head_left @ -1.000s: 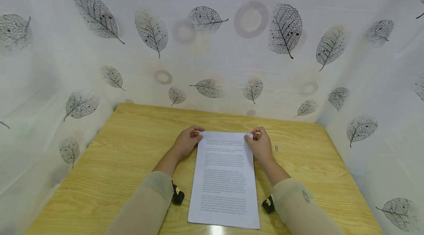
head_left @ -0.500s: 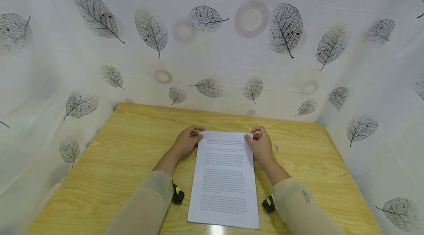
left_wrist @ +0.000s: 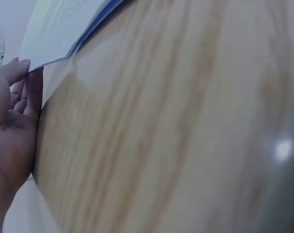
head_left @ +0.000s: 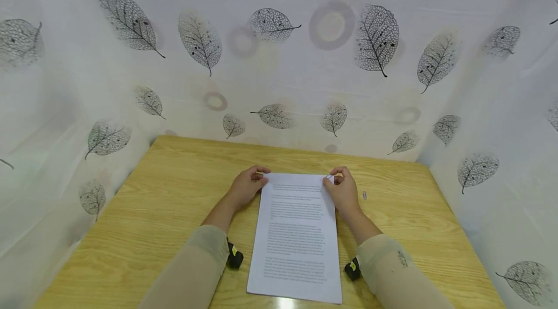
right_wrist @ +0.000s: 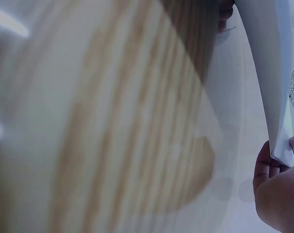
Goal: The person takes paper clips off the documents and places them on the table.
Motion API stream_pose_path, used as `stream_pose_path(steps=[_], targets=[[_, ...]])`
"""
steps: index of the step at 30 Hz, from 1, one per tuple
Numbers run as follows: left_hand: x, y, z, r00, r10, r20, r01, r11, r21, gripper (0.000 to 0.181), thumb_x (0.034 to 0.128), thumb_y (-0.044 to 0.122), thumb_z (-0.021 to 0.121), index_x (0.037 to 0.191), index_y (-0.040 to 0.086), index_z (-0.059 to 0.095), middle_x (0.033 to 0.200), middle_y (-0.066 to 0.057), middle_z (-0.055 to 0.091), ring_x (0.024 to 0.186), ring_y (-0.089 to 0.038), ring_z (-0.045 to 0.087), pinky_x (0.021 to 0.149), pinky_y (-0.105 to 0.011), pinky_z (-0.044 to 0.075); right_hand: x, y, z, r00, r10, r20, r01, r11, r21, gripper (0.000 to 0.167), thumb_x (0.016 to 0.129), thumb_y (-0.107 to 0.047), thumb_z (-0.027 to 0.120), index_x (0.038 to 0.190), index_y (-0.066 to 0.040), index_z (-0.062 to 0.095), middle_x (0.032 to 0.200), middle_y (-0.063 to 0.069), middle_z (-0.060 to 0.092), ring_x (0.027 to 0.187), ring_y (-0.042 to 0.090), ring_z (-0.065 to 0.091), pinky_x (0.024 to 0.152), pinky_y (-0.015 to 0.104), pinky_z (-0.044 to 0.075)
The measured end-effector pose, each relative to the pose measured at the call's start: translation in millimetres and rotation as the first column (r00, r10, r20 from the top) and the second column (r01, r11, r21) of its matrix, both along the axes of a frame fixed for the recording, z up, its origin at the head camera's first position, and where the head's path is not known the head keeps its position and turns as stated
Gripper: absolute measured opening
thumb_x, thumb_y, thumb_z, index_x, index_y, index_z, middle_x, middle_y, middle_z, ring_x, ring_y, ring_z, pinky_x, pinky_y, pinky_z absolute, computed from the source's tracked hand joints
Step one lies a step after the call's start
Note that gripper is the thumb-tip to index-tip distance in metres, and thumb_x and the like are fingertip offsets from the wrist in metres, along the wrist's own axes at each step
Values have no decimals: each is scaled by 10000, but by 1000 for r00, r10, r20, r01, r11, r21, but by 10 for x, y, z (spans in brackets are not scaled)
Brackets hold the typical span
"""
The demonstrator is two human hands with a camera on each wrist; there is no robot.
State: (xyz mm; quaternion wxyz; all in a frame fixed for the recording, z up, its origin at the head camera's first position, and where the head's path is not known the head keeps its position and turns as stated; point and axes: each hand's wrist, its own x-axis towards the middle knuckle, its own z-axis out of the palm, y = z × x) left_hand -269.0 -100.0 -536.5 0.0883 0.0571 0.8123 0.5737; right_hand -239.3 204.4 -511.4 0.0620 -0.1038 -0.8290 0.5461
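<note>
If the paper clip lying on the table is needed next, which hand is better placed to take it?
The right hand, probably: the loose paper clip lies just beyond its outer side, while the left hand is across the printed paper. Both hold paper corners, though, so the right must let go first.

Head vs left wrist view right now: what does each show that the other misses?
Only head: the right bare hand, a thin wire clip beside its thumb, a small oval paper clip, beige sleeves, black boxy wrist devices.

Only left wrist: the palm side of the left bare hand; no separate object of its own.

Both: that hand, white printed paper, yellow wood-grain table, white leaf-print curtain.
</note>
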Motion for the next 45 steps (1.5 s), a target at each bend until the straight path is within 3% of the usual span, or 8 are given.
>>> stream_pose_path(steps=[5, 11, 15, 27, 45], targets=[[1, 1, -10, 1000, -5, -14, 5, 1000, -4, 244, 1068, 148, 691, 1308, 174, 724, 1199, -95, 753, 1074, -204, 693, 900, -316, 581, 10, -4, 25, 1000, -14, 11, 14, 999, 47, 271, 967, -119, 748, 1207, -70, 631, 837, 10, 594, 736, 133, 518, 568, 219, 433], [-4, -2, -16, 1000, -9, -21, 10, 1000, 1, 247, 1065, 140, 693, 1309, 164, 724, 1192, -100, 759, 1070, -203, 698, 886, -295, 580, -1, -7, 19, 1000, -23, 10, 23, 1000, -16, 310, 968, -87, 752, 1105, -104, 475, 778, -21, 535, 667, 90, 467, 540, 212, 367], [-6, -7, -23, 1000, -9, -27, 9, 1000, -6, 248, 1064, 139, 693, 1309, 166, 723, 1198, -101, 760, 1077, -208, 701, 892, -301, 581, -9, -7, -1, 1000, -27, -1, 27, 999, -29, 284, 966, -74, 762, 1050, -113, 494, 785, -22, 550, 694, 95, 466, 546, 200, 359], [1, -8, -6, 1000, -7, -13, 7, 1000, -9, 259, 1067, 155, 694, 1324, 177, 722, 1205, -100, 755, 1073, -217, 693, 895, -308, 576, -11, 19, -7, 999, -31, 32, 32, 999, -20, 236, 981, -120, 772, 1121, -82, 586, 838, -46, 595, 825, 118, 513, 608, 192, 408], [10, 2, 9, 1000, 0, -14, -1, 1000, -21, 264, 1067, 154, 691, 1328, 181, 718, 1211, -96, 755, 1074, -210, 699, 921, -319, 585, -11, 27, -10, 999, -40, 27, 40, 999, 3, 296, 972, -156, 787, 1170, -63, 587, 859, -30, 600, 804, 122, 529, 613, 190, 435]])
